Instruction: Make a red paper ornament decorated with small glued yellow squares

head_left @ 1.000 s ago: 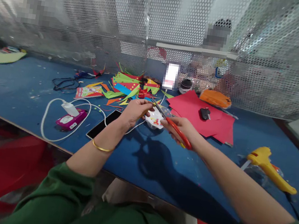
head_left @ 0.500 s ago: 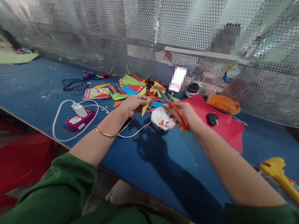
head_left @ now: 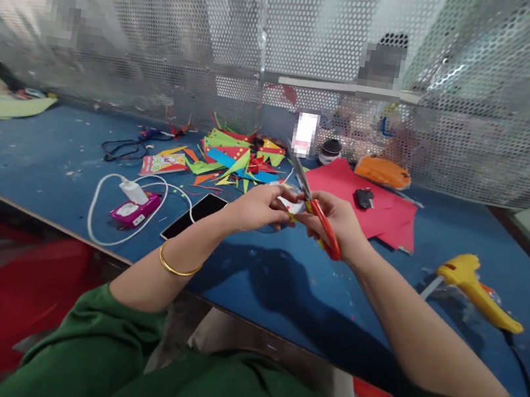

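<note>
Fingers of my left hand (head_left: 263, 208) pinch a small yellow paper piece (head_left: 291, 216), over the near side of a white bowl (head_left: 289, 203). Close beside it, my right hand (head_left: 334, 222) is closed round red-handled scissors (head_left: 323, 224), whose blades point up and away toward the back. The fingertips of both hands meet near the yellow piece. Most of the bowl is hidden behind the hands. Behind them lies a pile of cut coloured paper strips (head_left: 229, 153), green, red, blue and yellow.
Left of my arm lie a dark phone (head_left: 195, 215) and a purple socket block (head_left: 137, 211) with a white cable. Rightward are red paper sheets (head_left: 381, 217), a black key (head_left: 363, 198), an orange pouch (head_left: 382, 172) and a yellow glue gun (head_left: 475, 289). A perforated metal screen (head_left: 209, 37) stands behind.
My left hand has moved right with the yellow piece, from the paper pile to my right hand. The hands now meet in front of the bowl, and the phone is more exposed. The view has shifted slightly.
</note>
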The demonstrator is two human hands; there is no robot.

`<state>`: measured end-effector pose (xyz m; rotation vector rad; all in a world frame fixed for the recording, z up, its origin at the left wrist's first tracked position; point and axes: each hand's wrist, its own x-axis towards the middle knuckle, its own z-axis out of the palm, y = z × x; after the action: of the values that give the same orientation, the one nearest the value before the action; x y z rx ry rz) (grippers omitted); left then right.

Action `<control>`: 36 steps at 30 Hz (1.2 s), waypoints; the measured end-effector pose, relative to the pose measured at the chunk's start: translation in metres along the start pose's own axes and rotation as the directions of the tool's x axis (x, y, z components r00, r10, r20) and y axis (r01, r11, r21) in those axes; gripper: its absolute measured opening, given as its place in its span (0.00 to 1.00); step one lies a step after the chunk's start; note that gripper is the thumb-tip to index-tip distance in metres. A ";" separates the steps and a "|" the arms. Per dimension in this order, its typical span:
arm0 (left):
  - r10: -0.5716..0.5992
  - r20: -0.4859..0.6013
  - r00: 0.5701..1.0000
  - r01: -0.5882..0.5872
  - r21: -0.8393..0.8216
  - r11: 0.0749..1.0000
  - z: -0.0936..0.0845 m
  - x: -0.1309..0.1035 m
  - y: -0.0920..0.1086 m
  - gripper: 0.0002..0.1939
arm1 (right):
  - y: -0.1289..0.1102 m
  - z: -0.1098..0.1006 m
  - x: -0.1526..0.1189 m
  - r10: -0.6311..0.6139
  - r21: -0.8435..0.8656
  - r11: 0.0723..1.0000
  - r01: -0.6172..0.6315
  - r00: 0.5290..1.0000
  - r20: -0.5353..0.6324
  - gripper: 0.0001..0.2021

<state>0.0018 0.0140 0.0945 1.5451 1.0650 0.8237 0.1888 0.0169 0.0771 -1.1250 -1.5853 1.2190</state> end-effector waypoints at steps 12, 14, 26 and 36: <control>-0.165 -0.414 0.895 -0.080 -0.513 0.855 0.081 0.005 -0.032 0.15 | 0.025 -0.004 -0.031 0.015 0.270 0.955 0.119 0.895 -0.445 0.19; -0.190 -0.336 0.923 -0.026 -0.544 0.839 0.088 0.005 -0.034 0.15 | 0.030 0.000 -0.032 0.037 0.294 0.951 0.101 0.902 -0.429 0.21; -0.289 -0.270 0.918 0.075 -0.598 0.798 0.064 -0.004 -0.032 0.08 | 0.033 -0.048 -0.074 0.039 -0.139 0.989 -0.048 0.997 -0.069 0.24; -0.309 -0.275 0.910 0.069 -0.637 0.768 0.065 -0.007 -0.037 0.05 | 0.045 -0.063 -0.089 0.080 -0.523 0.851 -0.049 0.996 0.036 0.31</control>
<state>0.0505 -0.0135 0.0437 0.7207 1.0490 1.2012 0.2791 -0.0475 0.0372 -1.5013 -2.0068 0.8800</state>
